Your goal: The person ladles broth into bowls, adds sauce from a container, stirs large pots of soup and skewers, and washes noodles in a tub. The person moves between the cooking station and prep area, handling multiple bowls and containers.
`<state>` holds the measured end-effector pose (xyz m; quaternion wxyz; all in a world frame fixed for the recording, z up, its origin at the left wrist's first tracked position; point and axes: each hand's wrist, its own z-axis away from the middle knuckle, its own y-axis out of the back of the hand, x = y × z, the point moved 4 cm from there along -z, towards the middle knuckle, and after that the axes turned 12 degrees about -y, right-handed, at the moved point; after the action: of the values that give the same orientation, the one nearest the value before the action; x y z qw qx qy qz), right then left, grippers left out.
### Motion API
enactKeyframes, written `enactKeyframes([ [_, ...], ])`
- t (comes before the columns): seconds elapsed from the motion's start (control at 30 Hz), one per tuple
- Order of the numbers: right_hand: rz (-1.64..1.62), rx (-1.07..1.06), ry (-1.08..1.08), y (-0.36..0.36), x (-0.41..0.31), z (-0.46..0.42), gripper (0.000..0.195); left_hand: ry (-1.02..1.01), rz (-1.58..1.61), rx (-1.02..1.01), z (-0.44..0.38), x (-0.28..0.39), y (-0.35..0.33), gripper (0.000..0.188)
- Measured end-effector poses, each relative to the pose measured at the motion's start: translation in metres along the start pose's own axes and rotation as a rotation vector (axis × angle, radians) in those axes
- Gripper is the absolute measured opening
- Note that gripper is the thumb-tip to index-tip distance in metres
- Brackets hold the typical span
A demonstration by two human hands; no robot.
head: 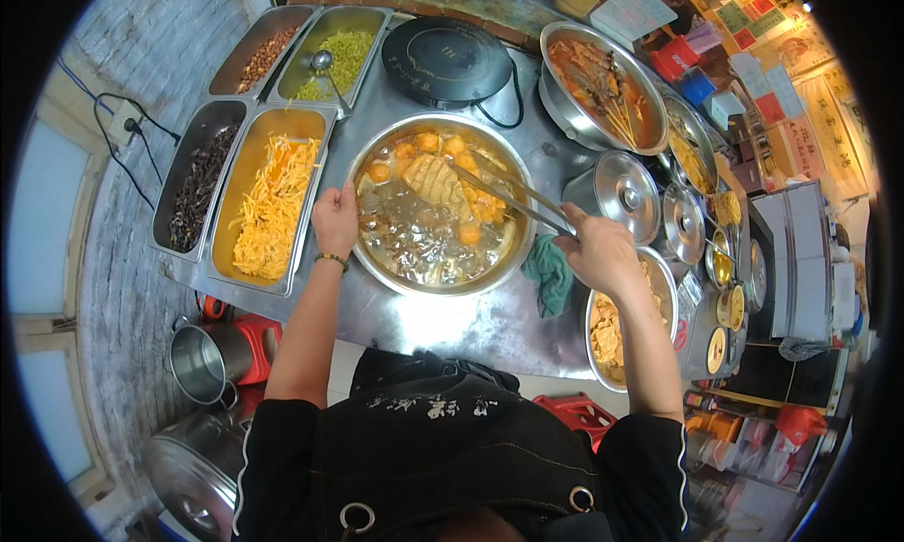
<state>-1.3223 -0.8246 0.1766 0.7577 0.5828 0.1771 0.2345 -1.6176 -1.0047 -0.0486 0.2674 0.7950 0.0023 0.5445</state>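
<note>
A wide steel basin (455, 288) of broth stands before me on the steel table, with orange balls (427, 143) and scored, folded pieces of food (434, 182) towards its far side. My right hand (597, 249) is shut on metal tongs (519, 199), which reach over the basin's right rim; their tips are at the scored pieces. Whether they grip a piece, I cannot tell. My left hand (336, 217) holds the basin's left rim, thumb upwards. A green cloth (549, 277) lies beside the basin, below my right hand.
Steel trays with yellow shreds (272, 224), dark shreds (201, 189), chopped greens (346, 58) and peanuts (268, 54) stand left. A black induction cooker (448, 62) sits behind the basin. Right are a bowl of skewers in red broth (600, 90), lidded pots (627, 192) and a bowl of tan pieces (607, 326).
</note>
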Motion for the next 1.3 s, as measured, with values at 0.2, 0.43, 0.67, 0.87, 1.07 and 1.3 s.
enactKeyframes([
  [0.2, 0.133, -0.191, 0.209, -0.037, -0.037, 0.007, 0.044, -0.016, 0.022, -0.007, -0.001, -0.005, -0.003, 0.046],
  [0.43, 0.087, -0.155, 0.212, -0.081, -0.074, -0.023, 0.030, -0.011, 0.045, 0.003, 0.000, -0.004, -0.002, 0.045],
  [0.67, -0.098, -0.174, 0.237, -0.099, -0.058, -0.034, 0.028, -0.008, 0.036, -0.004, 0.001, 0.011, -0.001, 0.046],
  [0.87, -0.521, -0.819, -0.044, -0.104, -0.023, -0.040, 0.032, 0.008, 0.043, -0.001, 0.001, 0.004, 0.000, 0.046],
  [1.07, -0.430, -0.658, -0.048, -0.085, -0.021, -0.035, 0.033, 0.010, 0.059, 0.004, 0.001, 0.002, 0.001, 0.046],
  [1.3, -0.224, -0.691, -0.009, -0.087, -0.053, -0.045, 0.042, 0.008, 0.016, -0.008, 0.000, 0.005, 0.001, 0.046],
])
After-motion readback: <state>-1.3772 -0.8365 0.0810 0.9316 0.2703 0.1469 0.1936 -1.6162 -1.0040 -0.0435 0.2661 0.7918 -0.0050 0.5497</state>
